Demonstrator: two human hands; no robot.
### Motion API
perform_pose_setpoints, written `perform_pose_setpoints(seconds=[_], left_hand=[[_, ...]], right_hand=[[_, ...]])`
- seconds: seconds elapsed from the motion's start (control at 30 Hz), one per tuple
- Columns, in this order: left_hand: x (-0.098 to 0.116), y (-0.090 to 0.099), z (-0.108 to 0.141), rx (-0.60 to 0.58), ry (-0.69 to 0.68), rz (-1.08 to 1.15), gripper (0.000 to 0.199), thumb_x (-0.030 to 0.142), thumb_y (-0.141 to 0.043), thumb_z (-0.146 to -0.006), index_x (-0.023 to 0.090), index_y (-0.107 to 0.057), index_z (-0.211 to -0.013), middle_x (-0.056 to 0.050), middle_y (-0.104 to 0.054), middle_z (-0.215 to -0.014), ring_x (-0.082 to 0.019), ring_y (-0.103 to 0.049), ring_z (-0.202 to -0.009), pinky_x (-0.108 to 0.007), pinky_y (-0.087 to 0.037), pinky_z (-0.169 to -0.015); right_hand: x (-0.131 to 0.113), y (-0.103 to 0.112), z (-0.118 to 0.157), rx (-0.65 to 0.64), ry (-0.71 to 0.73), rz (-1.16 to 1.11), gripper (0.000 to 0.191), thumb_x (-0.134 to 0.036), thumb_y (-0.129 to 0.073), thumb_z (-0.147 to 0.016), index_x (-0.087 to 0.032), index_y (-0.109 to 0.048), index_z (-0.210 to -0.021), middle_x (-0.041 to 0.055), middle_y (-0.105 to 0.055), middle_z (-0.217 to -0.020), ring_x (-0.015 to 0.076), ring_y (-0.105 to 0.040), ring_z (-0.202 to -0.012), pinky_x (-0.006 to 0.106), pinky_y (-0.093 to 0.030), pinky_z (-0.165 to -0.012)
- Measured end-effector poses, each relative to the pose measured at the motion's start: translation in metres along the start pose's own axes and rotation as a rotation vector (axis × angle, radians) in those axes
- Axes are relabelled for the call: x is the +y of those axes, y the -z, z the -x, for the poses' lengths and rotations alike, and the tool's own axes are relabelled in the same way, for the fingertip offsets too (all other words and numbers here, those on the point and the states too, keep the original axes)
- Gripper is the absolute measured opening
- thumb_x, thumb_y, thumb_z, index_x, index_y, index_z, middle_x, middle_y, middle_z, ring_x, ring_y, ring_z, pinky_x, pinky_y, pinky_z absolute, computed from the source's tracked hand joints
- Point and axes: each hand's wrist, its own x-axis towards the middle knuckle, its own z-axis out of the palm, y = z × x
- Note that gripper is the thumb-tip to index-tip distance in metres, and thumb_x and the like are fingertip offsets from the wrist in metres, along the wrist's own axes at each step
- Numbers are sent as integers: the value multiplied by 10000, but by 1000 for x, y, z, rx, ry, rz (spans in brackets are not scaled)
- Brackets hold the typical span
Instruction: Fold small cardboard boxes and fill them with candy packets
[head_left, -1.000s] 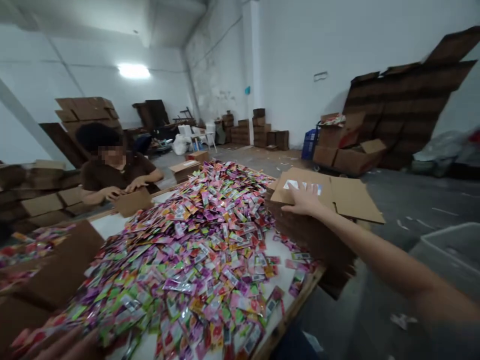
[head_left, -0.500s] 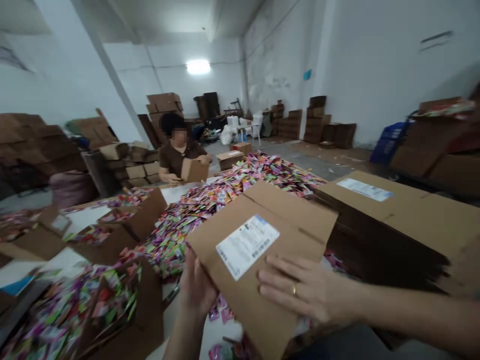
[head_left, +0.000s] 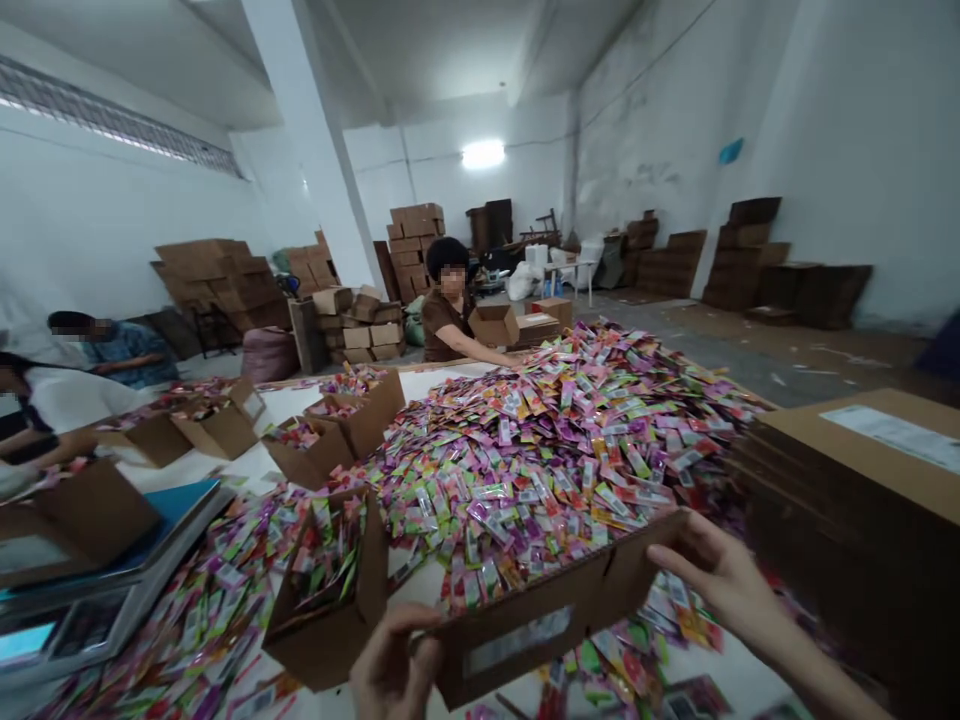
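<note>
Both hands pinch a flat cardboard box (head_left: 555,610) low over the surface: left hand (head_left: 394,665) at its corner, right hand (head_left: 716,580) on the far edge. Looks light, floppy; edges grip best.

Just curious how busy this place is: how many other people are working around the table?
3. One person at the far side with a box; two at the left edge, one behind, one nearer. Others may be hidden.

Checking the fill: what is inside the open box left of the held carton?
The open box holds colourful sachets, standing loosely. Its front wall hides the bottom. Beside it, left hand and right hand grip the held carton.
</note>
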Motion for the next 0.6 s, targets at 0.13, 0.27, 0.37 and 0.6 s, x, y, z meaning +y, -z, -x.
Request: perform_pose_setpoints(seconds=[0.13, 0.27, 0.37, 0.6], left_hand=[[-3, -28, 8, -69, 59, 34, 354, 524, -730, -612, 278, -599, -831, 36, -478, -583, -153, -518, -577, -275, -476, -616], [-11, -38, 19, -212, 150, 105, 493, 569, -741, -572, 277, -617, -949, -35, -637, -872, -195, -614, -878, -287, -497, -811], [-14, -36, 14, -143, 195, 91, 469, 575, -709, -616, 267, -593, -951, -56, -647, -999, -219, -614, -964, -307, -502, -838], [-8, -39, 4, -132, -9, -131, 629, 538, -471, -831, 299, -329, -1396, -84, -510, -1364, -245, -439, -1287, -372, -394, -1042]], right_hand=[[3, -28, 11, 236, 34, 24, 560, -630, -649, -647, -225, -498, -1002, 34, -589, -824, 200, -597, -764, 316, -535, -678], [-1, -35, 15, 383, 49, 164, 680, -632, -616, -672, -221, -393, -1165, 86, -543, -1047, 233, -577, -929, 384, -507, -828], [-17, -30, 27, 135, 165, 255, 739, -545, -603, -736, -242, -317, -1346, 128, -444, -1329, 284, -432, -1249, 455, -375, -1035], [1, -43, 30, -189, 162, 234, 831, -452, -549, -800, -243, -123, -1482, 140, -259, -1500, 287, -185, -1407, 518, -213, -1121]])
